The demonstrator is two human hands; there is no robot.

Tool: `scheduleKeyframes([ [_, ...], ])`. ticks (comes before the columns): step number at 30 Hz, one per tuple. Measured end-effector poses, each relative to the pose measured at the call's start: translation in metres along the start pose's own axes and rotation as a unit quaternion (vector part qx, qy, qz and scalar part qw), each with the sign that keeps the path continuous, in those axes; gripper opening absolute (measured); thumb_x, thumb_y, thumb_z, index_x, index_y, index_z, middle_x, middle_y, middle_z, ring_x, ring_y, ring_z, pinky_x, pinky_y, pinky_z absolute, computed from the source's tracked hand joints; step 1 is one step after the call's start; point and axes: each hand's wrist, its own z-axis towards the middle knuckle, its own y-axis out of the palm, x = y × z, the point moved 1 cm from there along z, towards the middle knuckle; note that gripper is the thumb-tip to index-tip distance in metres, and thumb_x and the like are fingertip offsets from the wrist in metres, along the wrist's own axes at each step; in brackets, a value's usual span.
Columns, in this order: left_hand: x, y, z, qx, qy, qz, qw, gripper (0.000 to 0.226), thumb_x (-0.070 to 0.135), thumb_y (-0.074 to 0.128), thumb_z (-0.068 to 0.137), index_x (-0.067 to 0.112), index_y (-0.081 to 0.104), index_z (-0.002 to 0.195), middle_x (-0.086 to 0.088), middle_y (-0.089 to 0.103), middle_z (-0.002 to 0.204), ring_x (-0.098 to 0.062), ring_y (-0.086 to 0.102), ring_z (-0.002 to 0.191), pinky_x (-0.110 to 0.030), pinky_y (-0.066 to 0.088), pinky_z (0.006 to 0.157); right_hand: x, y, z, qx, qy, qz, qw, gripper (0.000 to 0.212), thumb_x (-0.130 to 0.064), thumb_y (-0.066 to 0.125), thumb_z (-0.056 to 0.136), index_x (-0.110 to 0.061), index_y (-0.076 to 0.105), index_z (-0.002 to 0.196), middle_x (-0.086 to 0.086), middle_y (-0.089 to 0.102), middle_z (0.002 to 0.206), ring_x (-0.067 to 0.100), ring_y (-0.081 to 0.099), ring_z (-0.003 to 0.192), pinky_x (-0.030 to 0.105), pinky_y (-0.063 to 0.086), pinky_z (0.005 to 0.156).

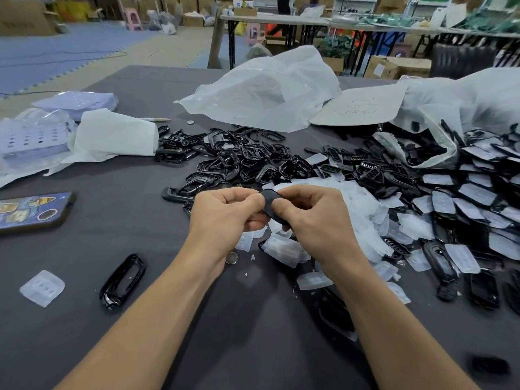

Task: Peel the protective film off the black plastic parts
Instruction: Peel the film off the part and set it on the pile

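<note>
While both forearms reach forward from the bottom edge and come together over the dark bench (118,220), the two hands meet at the middle and close on one black plastic part (269,202). The left hand (225,212) is curled, with its knuckles up and its thumb pressed on the left edge of the part. The right hand (312,212) mirrors it, with the thumb on the right side and the fingers folded under. The part is pinched between both thumbs, lifted above the bench. Whether film remains on it cannot be told.

Just beneath and to the right of the hands lies a heap of clear peeled film pieces (351,209). Beyond the hands sits a pile of black frames (239,159), and farther right of the right hand many black parts with film (464,198) are spread out. Left of the left forearm lies a single black frame (123,281), and farther left one loose film piece (42,288). A phone (31,212) rests well left of the left hand.
</note>
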Motion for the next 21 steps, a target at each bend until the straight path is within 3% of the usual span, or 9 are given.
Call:
scheduleKeyframes([
  [2,-0.0007,0.0003,0.0008,-0.004,-0.004,-0.008,1.000,0.015,0.004,0.075,0.087,0.013,0.082,0.078,-0.013,0.078,0.077,-0.019,0.071,0.062,-0.028,0.059,0.063,0.0006,-0.0006,0.0012,0.004,0.002,0.007,1.000,0.014,-0.012,0.074,0.088,-0.023,0.082,0.086,0.000,0.077,0.074,0.016,0.069,0.063,0.032,0.056,0.061],
  [5,0.0002,-0.0012,0.0026,-0.020,-0.002,0.016,1.000,0.011,0.002,0.075,0.088,0.010,0.080,0.083,-0.010,0.077,0.073,-0.015,0.069,0.058,-0.024,0.056,0.056,0.0007,-0.0018,0.0024,-0.003,-0.003,0.012,1.000,0.019,-0.007,0.074,0.088,-0.025,0.083,0.086,0.001,0.078,0.075,0.023,0.072,0.070,0.036,0.060,0.063],
  [8,0.0010,-0.0033,0.0039,-0.019,0.011,0.037,0.999,0.011,0.000,0.076,0.086,0.009,0.080,0.080,-0.010,0.075,0.067,-0.014,0.067,0.054,-0.021,0.055,0.054,0.0000,-0.0015,0.0016,-0.021,-0.007,0.020,1.000,0.022,-0.005,0.075,0.087,-0.025,0.082,0.084,0.001,0.077,0.072,0.011,0.067,0.061,0.026,0.053,0.057],
  [11,0.0005,-0.0042,0.0045,0.015,0.022,0.023,0.999,0.005,0.000,0.079,0.084,0.005,0.079,0.086,-0.013,0.076,0.069,-0.016,0.068,0.054,-0.022,0.054,0.053,-0.0011,-0.0016,0.0014,-0.013,0.016,0.062,0.998,0.015,-0.006,0.076,0.087,-0.020,0.081,0.091,0.002,0.075,0.070,0.012,0.062,0.053,0.022,0.048,0.051],
  [16,-0.0006,-0.0025,0.0043,0.026,0.044,0.032,0.998,0.017,0.004,0.079,0.084,0.018,0.083,0.076,-0.009,0.076,0.067,-0.015,0.068,0.054,-0.022,0.054,0.054,-0.0006,-0.0040,0.0027,-0.004,0.033,0.105,0.994,0.022,0.006,0.070,0.086,-0.013,0.078,0.093,0.008,0.072,0.066,0.017,0.059,0.051,0.026,0.047,0.047],
  [18,-0.0015,-0.0023,0.0034,0.010,0.061,0.070,0.996,0.018,0.015,0.079,0.082,0.033,0.083,0.083,-0.004,0.078,0.071,-0.019,0.071,0.060,-0.031,0.059,0.058,-0.0008,-0.0041,0.0029,-0.009,0.034,0.107,0.994,0.022,0.009,0.070,0.085,-0.010,0.079,0.091,0.011,0.072,0.067,0.017,0.058,0.050,0.025,0.045,0.046],
  [21,-0.0001,-0.0029,0.0022,0.003,0.076,0.117,0.990,0.012,0.026,0.080,0.077,0.034,0.082,0.085,-0.003,0.078,0.072,-0.028,0.071,0.063,-0.045,0.059,0.059,-0.0023,-0.0033,0.0027,-0.028,0.032,0.104,0.994,0.023,0.012,0.070,0.083,-0.008,0.080,0.088,0.020,0.071,0.070,0.019,0.055,0.050,0.024,0.043,0.045],
])
